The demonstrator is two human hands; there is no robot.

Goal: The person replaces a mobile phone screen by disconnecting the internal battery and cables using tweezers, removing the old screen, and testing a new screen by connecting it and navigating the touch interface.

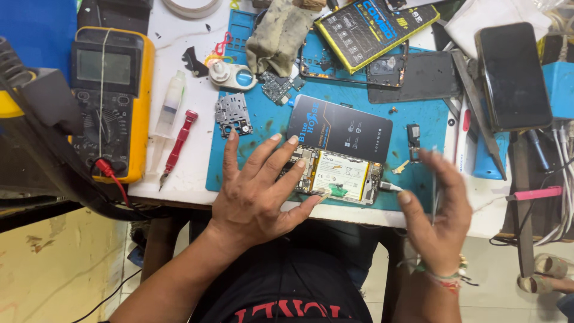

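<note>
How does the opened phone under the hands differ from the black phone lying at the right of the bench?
The opened phone lies with its back off, a pale battery and circuit boards showing; the black phone is closed, showing only a dark glossy face. The opened phone lies on the blue mat with the left hand resting on its end; the black phone lies off the mat, untouched. A cable enters the opened phone near the right hand. Both lie flat.

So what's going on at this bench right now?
A person is working on an opened phone with its back off and battery showing, lying on a blue mat. The left hand rests spread on the phone's left end, holding it down. The right hand hovers open at the phone's right end, by a white cable plug. A yellow multimeter and a red screwdriver lie off to the left.
</note>
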